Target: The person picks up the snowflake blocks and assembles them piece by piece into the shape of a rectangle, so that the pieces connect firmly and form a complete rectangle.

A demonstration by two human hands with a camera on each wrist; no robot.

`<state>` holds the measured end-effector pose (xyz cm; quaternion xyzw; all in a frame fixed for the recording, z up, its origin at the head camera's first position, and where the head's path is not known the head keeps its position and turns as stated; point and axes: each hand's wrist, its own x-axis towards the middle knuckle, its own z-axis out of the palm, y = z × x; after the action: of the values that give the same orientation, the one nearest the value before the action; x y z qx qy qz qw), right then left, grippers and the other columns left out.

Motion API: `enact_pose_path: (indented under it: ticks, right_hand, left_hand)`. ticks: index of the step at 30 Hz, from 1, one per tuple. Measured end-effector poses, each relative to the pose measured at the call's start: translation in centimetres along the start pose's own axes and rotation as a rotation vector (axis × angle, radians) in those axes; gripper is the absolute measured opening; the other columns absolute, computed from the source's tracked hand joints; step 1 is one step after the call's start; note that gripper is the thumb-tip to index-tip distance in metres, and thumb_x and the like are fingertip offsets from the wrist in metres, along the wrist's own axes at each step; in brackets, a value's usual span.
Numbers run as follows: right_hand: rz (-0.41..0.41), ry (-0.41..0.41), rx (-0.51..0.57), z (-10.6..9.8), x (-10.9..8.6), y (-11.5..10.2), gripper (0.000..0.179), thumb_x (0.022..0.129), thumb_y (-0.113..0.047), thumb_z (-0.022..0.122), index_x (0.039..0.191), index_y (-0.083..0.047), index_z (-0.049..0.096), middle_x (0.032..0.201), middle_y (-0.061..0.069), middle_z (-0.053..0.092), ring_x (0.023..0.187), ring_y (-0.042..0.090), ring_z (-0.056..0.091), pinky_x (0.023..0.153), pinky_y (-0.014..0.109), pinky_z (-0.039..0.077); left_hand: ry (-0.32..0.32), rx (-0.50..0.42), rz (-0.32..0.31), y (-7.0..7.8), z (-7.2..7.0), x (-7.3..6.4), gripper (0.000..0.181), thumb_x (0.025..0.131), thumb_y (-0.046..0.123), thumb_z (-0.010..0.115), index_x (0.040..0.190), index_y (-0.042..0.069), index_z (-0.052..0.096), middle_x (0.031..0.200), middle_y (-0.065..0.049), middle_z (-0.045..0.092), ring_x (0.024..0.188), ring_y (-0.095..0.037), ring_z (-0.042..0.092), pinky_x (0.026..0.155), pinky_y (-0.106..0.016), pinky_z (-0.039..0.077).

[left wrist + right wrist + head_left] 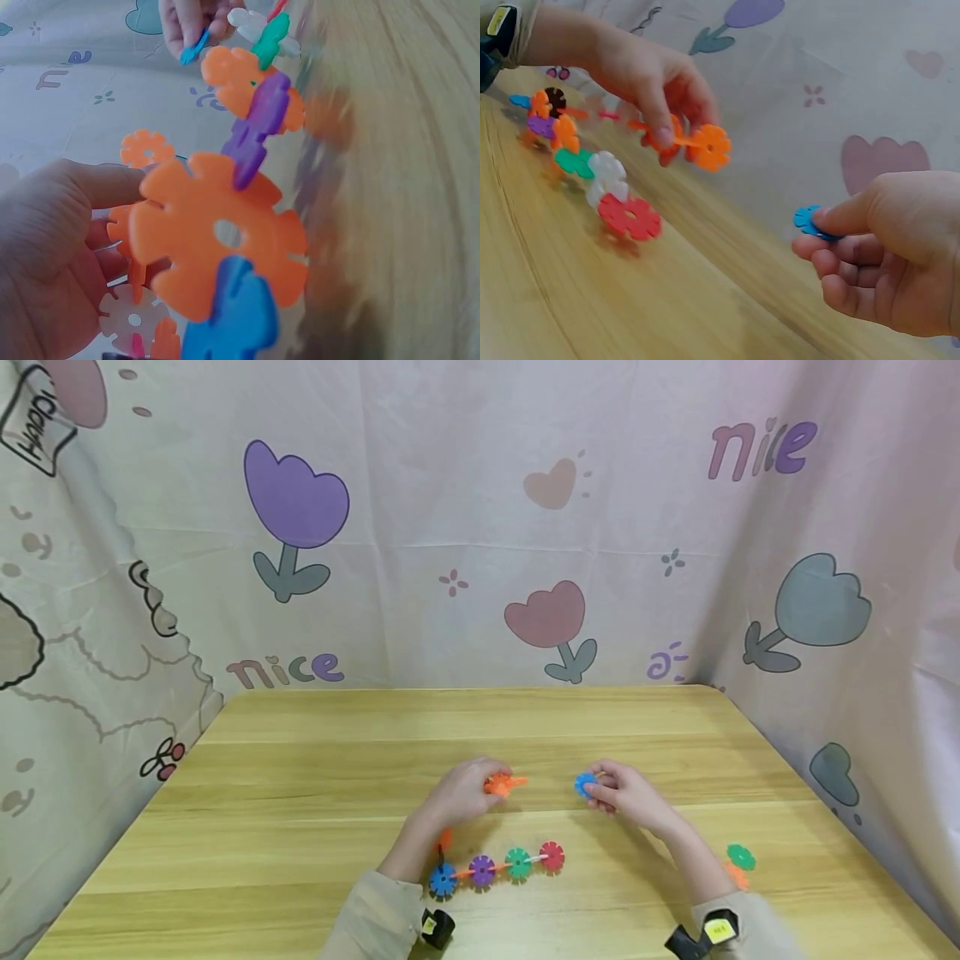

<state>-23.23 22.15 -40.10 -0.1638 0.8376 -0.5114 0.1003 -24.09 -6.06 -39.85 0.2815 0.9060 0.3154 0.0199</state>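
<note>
My left hand point(467, 789) grips orange snowflake discs point(504, 785) joined by their slots, one of them poking out to the right past the fingers. They belong to a linked chain, part of which is hidden behind the hand and forearm. Its near row lies on the table, with a blue disc point(443, 880), a purple disc point(482, 870), a green disc point(518, 863) and a red disc point(552, 857) at the right end. Between thumb and fingers, my right hand point(630, 792) pinches a single blue snowflake disc point(808, 219), apart from the orange ones.
A loose green disc point(741, 857) and an orange disc point(737, 875) lie together on the table's right side, beside my right forearm. Behind the wooden table point(315, 718) hangs a printed curtain point(420, 485).
</note>
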Motion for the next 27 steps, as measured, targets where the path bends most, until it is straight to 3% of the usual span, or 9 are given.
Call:
enact_pose_path:
  ticks: [14,27]
  right_hand:
    - [0.004,0.087,0.088,4.1,2.8,-2.2,0.034,0.091,-0.007,0.058,0.120,0.009,0.050,0.077,0.017,0.058,0.066,0.020,0.054,0.054,0.024,0.046]
    - [-0.017,0.180,0.092,5.8,3.5,-2.5,0.028,0.087,-0.001,0.061,0.114,0.006,0.055,0.071,0.019,0.058,0.056,0.014,0.051,0.049,0.022,0.044]
  left_hand:
    - [-0.004,-0.056,-0.031,-0.2,0.1,0.3,0.043,0.086,0.014,0.063,0.127,0.004,0.054,0.127,-0.010,0.055,0.118,-0.030,0.049,0.095,-0.045,0.041]
    - [0.019,-0.062,0.003,-0.3,0.1,0.2,0.041,0.085,0.012,0.064,0.123,-0.003,0.057,0.126,-0.016,0.056,0.119,-0.034,0.048,0.097,-0.046,0.039]
